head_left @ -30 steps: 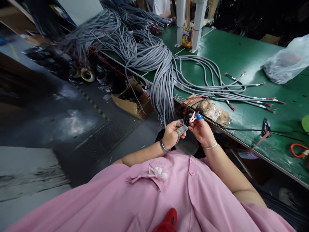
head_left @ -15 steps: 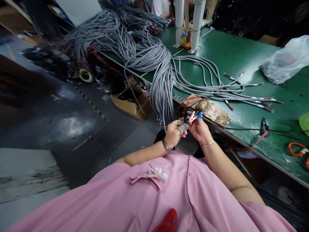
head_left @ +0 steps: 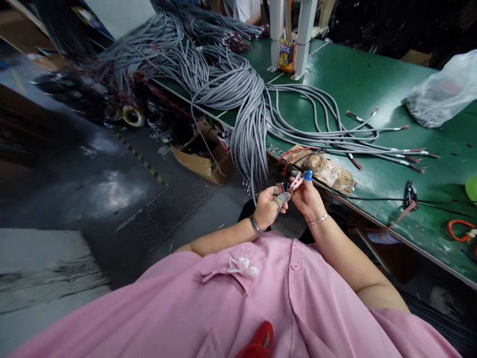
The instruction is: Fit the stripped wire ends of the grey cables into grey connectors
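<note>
Pink in colour, a small clip-like piece [head_left: 297, 181] is held in front of the body, just off the near edge of the desk [head_left: 346, 74]. Just beside it, the bared ends of thin coloured wires [head_left: 279, 187] are bunched. Compared with a second ago, the piece is turned: its arms, then seen crossed and spread, are now seen closer together and slanted towards the blue thumb cover [head_left: 308, 175]. The bunch is kept in nearly the same place, so it may be judged that only the piece is being adjusted while the wires are steadied.

The coloured wires are gripped by the left hand [head_left: 267, 206], its fingers curled closed and partly wrapped in grey finger covers [head_left: 282, 198]. By the right hand [head_left: 308, 200] the pink piece is pinched between thumb and fingers, with little gap left; whether a wire is touched by its tip cannot be told. Both forearms are angled inward, the right thumb is raised, and the hands are brought almost together.

Beyond them, a taped cardboard piece [head_left: 337, 178] is rested at the desk's edge, and grey cables [head_left: 240, 89] are heaped across the desk and draped over its side.
</note>
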Motion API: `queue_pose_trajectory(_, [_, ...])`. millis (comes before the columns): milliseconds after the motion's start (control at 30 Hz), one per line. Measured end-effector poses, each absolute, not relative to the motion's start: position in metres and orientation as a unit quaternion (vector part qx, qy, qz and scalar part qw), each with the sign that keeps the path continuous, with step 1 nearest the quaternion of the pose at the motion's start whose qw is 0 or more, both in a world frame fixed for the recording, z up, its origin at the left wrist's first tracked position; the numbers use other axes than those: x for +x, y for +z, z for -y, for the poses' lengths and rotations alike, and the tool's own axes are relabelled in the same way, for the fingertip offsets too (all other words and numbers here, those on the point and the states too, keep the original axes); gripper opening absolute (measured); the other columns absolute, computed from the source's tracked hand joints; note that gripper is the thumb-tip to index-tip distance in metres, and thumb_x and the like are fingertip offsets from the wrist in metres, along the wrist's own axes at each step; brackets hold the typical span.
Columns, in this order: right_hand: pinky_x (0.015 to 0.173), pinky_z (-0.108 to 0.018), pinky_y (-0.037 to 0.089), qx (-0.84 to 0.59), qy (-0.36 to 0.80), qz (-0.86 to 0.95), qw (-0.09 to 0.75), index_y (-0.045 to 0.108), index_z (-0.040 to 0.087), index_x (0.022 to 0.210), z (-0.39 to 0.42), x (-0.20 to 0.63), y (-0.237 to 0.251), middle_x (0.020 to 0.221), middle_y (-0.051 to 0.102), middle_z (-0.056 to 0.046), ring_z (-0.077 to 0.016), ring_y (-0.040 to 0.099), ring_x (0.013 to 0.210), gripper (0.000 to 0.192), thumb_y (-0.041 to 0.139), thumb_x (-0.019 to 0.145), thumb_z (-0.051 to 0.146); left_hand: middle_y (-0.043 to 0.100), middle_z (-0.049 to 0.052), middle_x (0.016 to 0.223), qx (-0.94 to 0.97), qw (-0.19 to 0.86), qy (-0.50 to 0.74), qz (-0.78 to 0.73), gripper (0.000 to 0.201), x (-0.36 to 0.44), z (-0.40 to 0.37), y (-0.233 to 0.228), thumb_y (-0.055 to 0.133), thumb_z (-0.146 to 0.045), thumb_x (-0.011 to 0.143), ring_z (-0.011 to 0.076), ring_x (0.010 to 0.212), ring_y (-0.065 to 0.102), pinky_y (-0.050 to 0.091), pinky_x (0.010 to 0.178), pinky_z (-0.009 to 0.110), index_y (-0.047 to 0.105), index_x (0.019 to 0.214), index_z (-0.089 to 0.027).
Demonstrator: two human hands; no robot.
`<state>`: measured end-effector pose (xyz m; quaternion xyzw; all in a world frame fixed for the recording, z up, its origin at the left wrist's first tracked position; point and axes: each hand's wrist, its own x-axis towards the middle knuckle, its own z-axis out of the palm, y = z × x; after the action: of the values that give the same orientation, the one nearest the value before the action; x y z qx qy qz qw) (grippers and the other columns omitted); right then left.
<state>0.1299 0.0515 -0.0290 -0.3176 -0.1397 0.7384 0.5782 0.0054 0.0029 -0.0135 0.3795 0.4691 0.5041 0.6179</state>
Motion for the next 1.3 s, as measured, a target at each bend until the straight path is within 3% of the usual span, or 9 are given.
queue_pose_trajectory(367, [0.070,-0.029,0.055,-0.315,0.771,0.231,0.504,0.066,0.024,0.092,-0.034,0.154,-0.044,0.095,0.070,-0.005,-0.0148,0.063,0.073,0.060,0.040,0.078,0.077,0.057,-0.003,0.054,0.379,0.630,0.496,-0.462,0.031,-0.006,0.003,-0.021,0.070,-0.042,0.071,0.0075,0.043,0.049,0.042,0.043,0.020,0.051,0.072,-0.017])
queue_pose_trajectory(500, [0.072,-0.029,0.055,-0.375,0.747,0.273,0.477,0.068,0.023,0.096,-0.019,0.175,-0.050,0.107,0.069,-0.008,-0.0152,0.066,0.079,0.043,0.053,0.083,0.061,0.061,0.000,0.062,0.466,0.615,0.412,-0.484,0.026,-0.019,0.001,-0.045,0.067,-0.038,0.073,0.0108,0.053,0.056,0.048,0.053,0.024,0.056,0.079,-0.016])
queue_pose_trajectory(667, [0.059,-0.025,0.054,-0.444,0.684,0.427,0.390,0.064,0.025,0.112,0.004,0.203,-0.040,0.121,0.064,-0.008,-0.0149,0.067,0.077,0.036,0.068,0.078,0.036,0.067,0.008,0.107,0.694,0.484,0.271,-0.458,0.038,-0.043,-0.006,-0.063,0.074,-0.023,0.061,0.0185,0.094,0.062,0.048,0.085,0.031,0.067,0.098,-0.018])
queue_pose_trajectory(733, [0.056,-0.024,0.052,-0.459,0.660,0.479,0.353,0.063,0.023,0.113,0.010,0.215,-0.028,0.112,0.068,-0.009,-0.0141,0.066,0.071,0.036,0.067,0.079,0.034,0.070,0.006,0.096,0.717,0.465,0.230,-0.464,0.029,-0.051,-0.010,-0.059,0.070,-0.026,0.066,0.0178,0.087,0.064,0.049,0.081,0.029,0.069,0.094,-0.019])
queue_pose_trajectory(833, [0.041,-0.022,0.041,-0.501,0.584,0.532,0.353,0.063,0.022,0.114,0.013,0.238,-0.003,0.099,0.071,-0.008,-0.0072,0.052,0.045,0.036,0.061,0.083,0.040,0.064,0.001,0.063,0.681,0.489,0.218,-0.499,0.023,-0.059,-0.020,-0.040,0.061,-0.034,0.076,0.0133,0.054,0.060,0.047,0.056,0.024,0.070,0.091,-0.018])
queue_pose_trajectory(967, [0.038,-0.024,0.032,-0.578,0.431,0.571,0.392,0.059,0.023,0.122,0.000,0.282,0.029,0.087,0.071,-0.005,-0.0082,0.041,0.039,0.043,0.054,0.085,0.046,0.059,-0.002,0.053,0.645,0.469,0.330,-0.505,0.032,-0.059,-0.043,0.004,0.062,-0.039,0.076,0.0126,0.042,0.054,0.044,0.046,0.023,0.069,0.101,-0.020])
queue_pose_trajectory(1100, [0.066,-0.033,0.046,-0.650,0.223,0.602,0.406,0.066,0.019,0.113,-0.023,0.328,0.032,0.084,0.072,-0.008,-0.0209,0.061,0.070,0.042,0.051,0.085,0.047,0.068,0.003,0.069,0.681,0.377,0.413,-0.472,0.035,-0.049,-0.079,0.047,0.067,-0.034,0.071,0.0184,0.066,0.065,0.053,0.068,0.030,0.069,0.104,-0.022])
queue_pose_trajectory(1200, [0.073,-0.035,0.046,-0.664,0.219,0.603,0.384,0.067,0.019,0.109,-0.032,0.345,0.024,0.085,0.072,-0.008,-0.0231,0.062,0.078,0.041,0.051,0.084,0.046,0.068,0.008,0.108,0.779,0.275,0.380,-0.417,0.033,-0.037,-0.116,0.065,0.065,-0.031,0.072,0.0222,0.098,0.064,0.051,0.086,0.033,0.069,0.104,-0.023])
queue_pose_trajectory(1300, [0.069,-0.033,0.045,-0.650,0.254,0.602,0.388,0.068,0.020,0.109,-0.033,0.347,0.019,0.083,0.072,-0.006,-0.0211,0.061,0.074,0.039,0.052,0.083,0.046,0.062,0.009,0.124,0.851,0.176,0.309,-0.387,0.038,-0.017,-0.159,0.072,0.063,-0.033,0.074,0.0234,0.115,0.056,0.040,0.103,0.035,0.065,0.110,-0.020])
